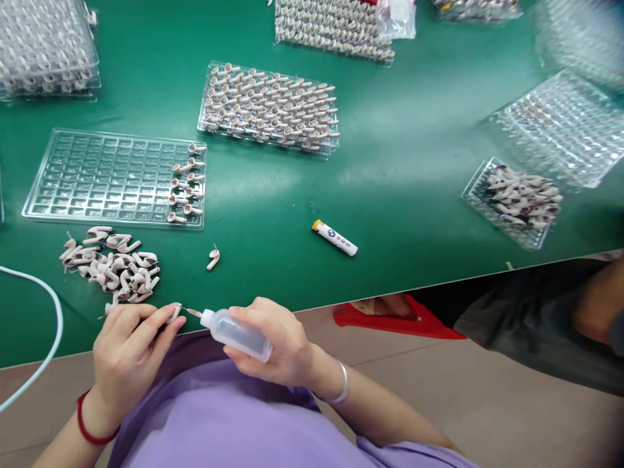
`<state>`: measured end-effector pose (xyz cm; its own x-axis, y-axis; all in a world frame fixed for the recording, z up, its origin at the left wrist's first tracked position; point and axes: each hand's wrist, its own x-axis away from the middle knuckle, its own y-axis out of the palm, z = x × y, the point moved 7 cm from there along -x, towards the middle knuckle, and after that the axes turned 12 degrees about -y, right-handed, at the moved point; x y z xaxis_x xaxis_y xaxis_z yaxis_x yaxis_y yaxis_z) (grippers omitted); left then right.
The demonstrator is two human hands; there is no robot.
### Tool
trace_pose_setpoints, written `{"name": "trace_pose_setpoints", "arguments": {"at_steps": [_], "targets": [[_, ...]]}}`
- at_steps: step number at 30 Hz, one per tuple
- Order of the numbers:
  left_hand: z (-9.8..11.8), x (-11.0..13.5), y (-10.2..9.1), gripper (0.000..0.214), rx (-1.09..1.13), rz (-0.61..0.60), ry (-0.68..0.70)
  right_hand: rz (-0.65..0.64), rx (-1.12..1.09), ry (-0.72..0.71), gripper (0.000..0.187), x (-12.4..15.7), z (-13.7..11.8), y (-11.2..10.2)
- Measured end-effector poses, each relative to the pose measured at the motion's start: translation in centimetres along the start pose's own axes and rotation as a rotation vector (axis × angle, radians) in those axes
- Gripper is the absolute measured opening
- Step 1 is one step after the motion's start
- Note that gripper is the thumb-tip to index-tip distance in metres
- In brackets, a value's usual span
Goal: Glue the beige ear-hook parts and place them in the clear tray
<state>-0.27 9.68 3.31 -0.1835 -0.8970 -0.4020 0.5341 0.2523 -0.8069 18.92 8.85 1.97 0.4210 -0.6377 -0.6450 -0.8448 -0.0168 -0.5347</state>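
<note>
Near the table's front edge, my left hand (134,354) pinches a small beige earbud shell (174,313) between thumb and fingers. My right hand (275,344) is wrapped round a clear squeeze bottle (241,335) with a thin needle tip. That tip points left, at or very close to the end of the shell; whether they touch I cannot tell. Just beyond my left hand lies a loose pile of similar earbud shells (117,266). One single earbud shell (213,257) rests apart, right of the pile.
A clear tray (107,175) holds several shells in its right columns. Behind it stands a filled tray (268,107); stacked trays (46,49) are at back left. A white BMW lighter (335,238) lies mid-table. A pale cable (56,312) curves at left. Another person sits at right.
</note>
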Motion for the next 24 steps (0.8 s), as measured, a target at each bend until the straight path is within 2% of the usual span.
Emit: {"name": "trace_pose_setpoints", "arguments": {"at_steps": [4,6,9,11,13,16,19,21,24], "targets": [[-0.3,0.0,0.2,0.023,0.007,-0.001,0.006,0.035,-0.063,0.03,0.053,0.2,0.2,-0.5],[-0.4,0.1,0.0,0.023,0.032,-0.019,-0.021,0.074,-0.148,0.11,0.052,0.5,0.6,-0.9],[-0.3,0.7,-0.7,0.026,0.137,-0.059,-0.135,0.14,-0.275,0.275,0.052,1.2,1.3,-1.0],[-0.1,1.6,-1.0,0.029,0.251,-0.122,-0.245,0.144,-0.338,0.326,0.05,1.4,1.1,-0.4],[0.0,2.6,-0.5,0.023,0.385,-0.235,-0.397,0.126,-0.341,0.277,0.045,1.1,0.3,0.4],[-0.6,4.5,1.9,0.015,0.592,-0.473,-0.766,0.115,-0.203,0.119,0.041,0.7,-1.3,1.4],[-0.9,6.3,4.4,0.028,0.778,-0.665,-1.095,0.101,-0.012,0.03,0.033,0.7,-2.0,2.3],[-1.1,6.8,5.4,0.033,0.878,-0.686,-1.192,0.074,0.091,0.014,0.026,0.9,-2.1,2.7],[-1.6,7.1,6.2,0.035,0.948,-0.658,-1.252,0.049,0.159,0.003,0.021,0.9,-2.1,3.1]]}}
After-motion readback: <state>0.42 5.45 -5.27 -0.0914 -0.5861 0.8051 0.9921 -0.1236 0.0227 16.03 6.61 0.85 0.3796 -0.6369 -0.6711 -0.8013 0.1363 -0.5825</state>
